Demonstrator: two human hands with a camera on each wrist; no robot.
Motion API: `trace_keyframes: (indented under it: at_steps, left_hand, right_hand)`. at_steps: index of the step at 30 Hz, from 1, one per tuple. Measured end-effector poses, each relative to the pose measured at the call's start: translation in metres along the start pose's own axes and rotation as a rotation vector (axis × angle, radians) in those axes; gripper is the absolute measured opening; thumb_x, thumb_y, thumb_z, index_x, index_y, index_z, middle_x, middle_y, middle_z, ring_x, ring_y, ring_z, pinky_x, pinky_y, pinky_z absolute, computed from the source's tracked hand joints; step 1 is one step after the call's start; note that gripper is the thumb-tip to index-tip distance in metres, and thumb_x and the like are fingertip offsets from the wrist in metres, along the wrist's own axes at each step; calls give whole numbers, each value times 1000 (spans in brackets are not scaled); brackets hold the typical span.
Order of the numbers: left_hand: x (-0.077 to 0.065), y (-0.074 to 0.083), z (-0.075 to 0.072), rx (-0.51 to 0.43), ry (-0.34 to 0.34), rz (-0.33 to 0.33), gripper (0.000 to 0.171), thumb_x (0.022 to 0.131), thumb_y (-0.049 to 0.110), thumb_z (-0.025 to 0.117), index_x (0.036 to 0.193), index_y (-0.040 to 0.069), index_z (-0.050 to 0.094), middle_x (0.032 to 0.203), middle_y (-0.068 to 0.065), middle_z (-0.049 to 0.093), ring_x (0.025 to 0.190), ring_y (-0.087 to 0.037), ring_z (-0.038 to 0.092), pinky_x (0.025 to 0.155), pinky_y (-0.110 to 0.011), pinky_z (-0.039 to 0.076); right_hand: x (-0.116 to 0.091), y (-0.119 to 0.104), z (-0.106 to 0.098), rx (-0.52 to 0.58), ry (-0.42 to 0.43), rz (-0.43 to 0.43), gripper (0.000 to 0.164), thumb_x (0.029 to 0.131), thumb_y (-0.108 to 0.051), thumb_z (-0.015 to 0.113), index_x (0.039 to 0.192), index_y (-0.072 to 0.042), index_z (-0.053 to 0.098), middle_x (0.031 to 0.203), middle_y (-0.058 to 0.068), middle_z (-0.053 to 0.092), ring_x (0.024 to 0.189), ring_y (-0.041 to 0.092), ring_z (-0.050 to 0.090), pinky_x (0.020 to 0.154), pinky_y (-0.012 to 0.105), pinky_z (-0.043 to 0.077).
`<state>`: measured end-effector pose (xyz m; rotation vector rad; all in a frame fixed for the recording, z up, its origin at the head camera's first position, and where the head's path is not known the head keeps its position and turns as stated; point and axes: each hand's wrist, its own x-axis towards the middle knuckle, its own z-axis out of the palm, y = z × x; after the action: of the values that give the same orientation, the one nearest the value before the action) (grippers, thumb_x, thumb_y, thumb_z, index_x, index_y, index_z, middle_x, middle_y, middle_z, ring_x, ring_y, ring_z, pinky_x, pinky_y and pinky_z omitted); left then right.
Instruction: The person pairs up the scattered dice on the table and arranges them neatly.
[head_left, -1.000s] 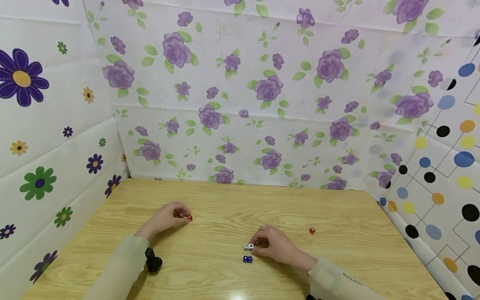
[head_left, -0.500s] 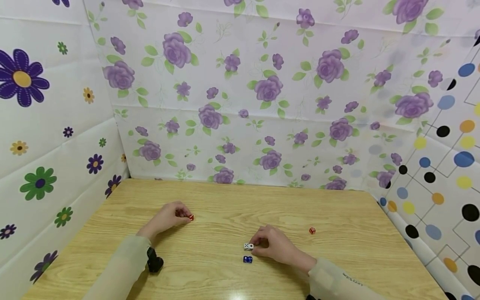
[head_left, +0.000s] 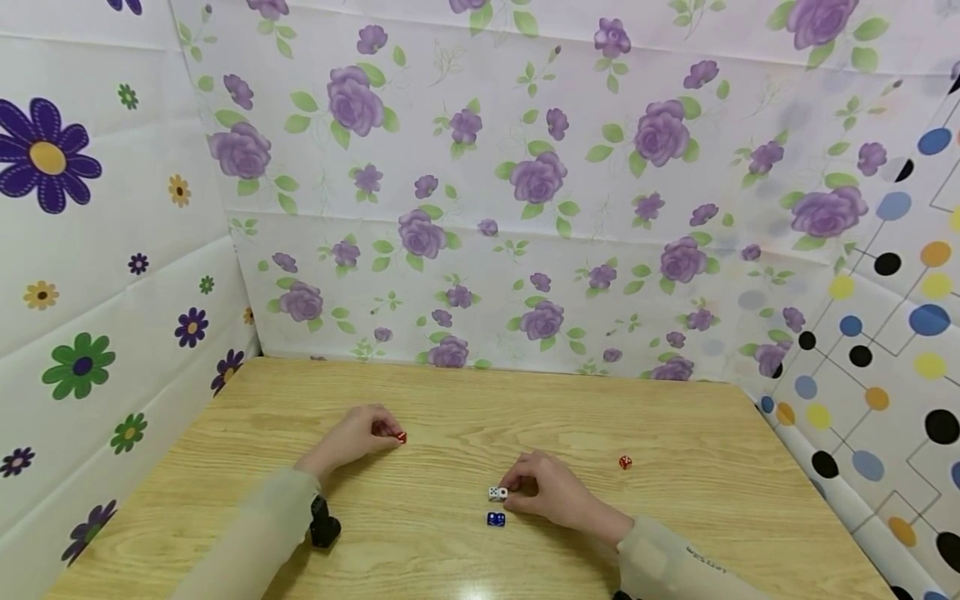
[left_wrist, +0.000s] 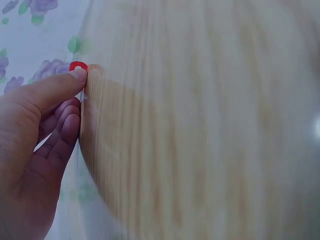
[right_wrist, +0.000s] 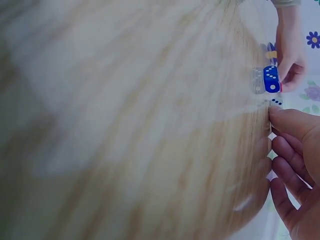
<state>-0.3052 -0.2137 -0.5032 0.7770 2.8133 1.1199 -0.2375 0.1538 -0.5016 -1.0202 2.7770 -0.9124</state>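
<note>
Rose-print sheet (head_left: 487,192) behind table (head_left: 442,467); daisy sheet (head_left: 112,258) left, dotted sheet (head_left: 892,333) right.

We're rocking a loose, pale greenish-beige left sleeve (head_left: 251,525) and a matching right sleeve (head_left: 660,557) with small dark lettering (head_left: 705,559) (tbh too tiny for us to read), plus a chunky black wrist gadget (head_left: 325,530) on the left.
</note>
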Motion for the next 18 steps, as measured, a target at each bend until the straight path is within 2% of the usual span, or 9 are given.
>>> trace_keyframes:
  at_steps: [9,18]
  left_hand:
    - [8,19,16,-5,-6,38,6,87,13,75,92,10,73,88,-2,65,75,-3,57,67,-21,50]
    - [15,39,30,42,-32,50,6,85,14,77,90,12,73,86,1,66,74,-3,57,66,-20,49]
  right_hand:
    - [0,0,0,-5,3,-3,13,84,-31,79,97,-30,75,91,-16,68,82,2,52,72,18,42]
    - [0,-1,0,8,2,7,13,83,-30,80,96,-29,76,90,-15,68,81,3,53,72,18,42]
